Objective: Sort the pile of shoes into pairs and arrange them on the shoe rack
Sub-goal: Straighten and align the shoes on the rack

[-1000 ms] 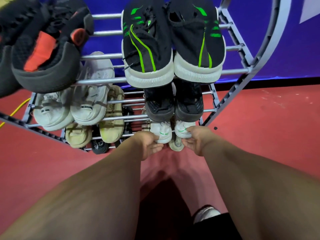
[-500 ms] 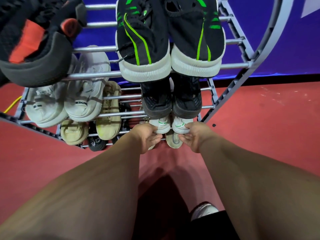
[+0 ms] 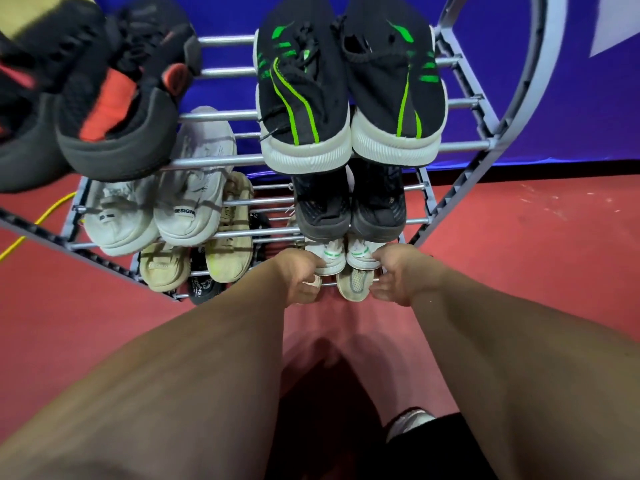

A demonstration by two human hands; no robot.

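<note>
Paired shoes (image 3: 303,98) on shoe rack (image 3: 460,188)

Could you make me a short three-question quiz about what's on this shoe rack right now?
1. True or false: the black shoes with green stripes sit on the shoe rack's top shelf.
2. Which shoes do the left hand and right hand touch? A) black and red B) small white shoes with green marks C) beige
3. Fill in: the floor is ___.

Key: 1 true; 2 B; 3 red.
</note>
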